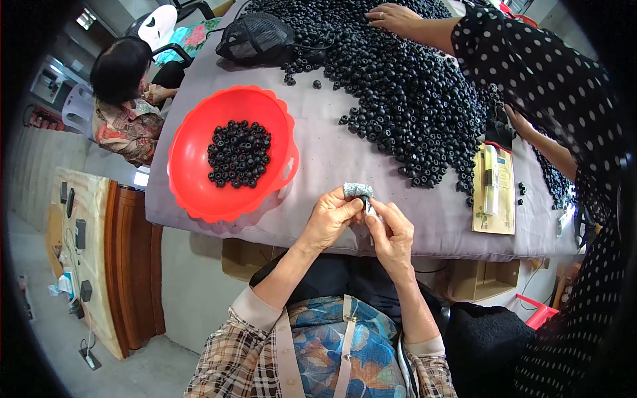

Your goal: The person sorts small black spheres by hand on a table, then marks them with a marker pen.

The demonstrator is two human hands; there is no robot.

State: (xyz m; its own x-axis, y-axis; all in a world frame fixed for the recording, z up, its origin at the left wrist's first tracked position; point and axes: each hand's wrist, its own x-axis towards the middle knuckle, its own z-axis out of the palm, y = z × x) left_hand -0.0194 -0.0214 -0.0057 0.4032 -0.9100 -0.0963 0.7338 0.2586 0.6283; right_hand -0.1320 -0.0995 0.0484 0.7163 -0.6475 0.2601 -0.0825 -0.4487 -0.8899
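Note:
Both my hands meet at the table's near edge, fingers pinched together. My left hand (330,217) has a speckled grey wrap (358,190) around its index finger and grips a small black round part (364,199). Against that part, my right hand (393,240) pinches something thin that its fingers mostly hide. To the left, a red scalloped plastic basin (189,149) holds a cluster of black ring-like parts (239,154). A broad heap of the same kind of parts (418,99) spreads over the table beyond my hands.
The table (312,139) has a greyish cloth. A black mesh bag (255,40) lies at the back left, a yellowish envelope (493,199) at right. A co-worker's hand (393,18) reaches over the heap from a polka-dot sleeve (524,60). Another person (126,99) sits at left.

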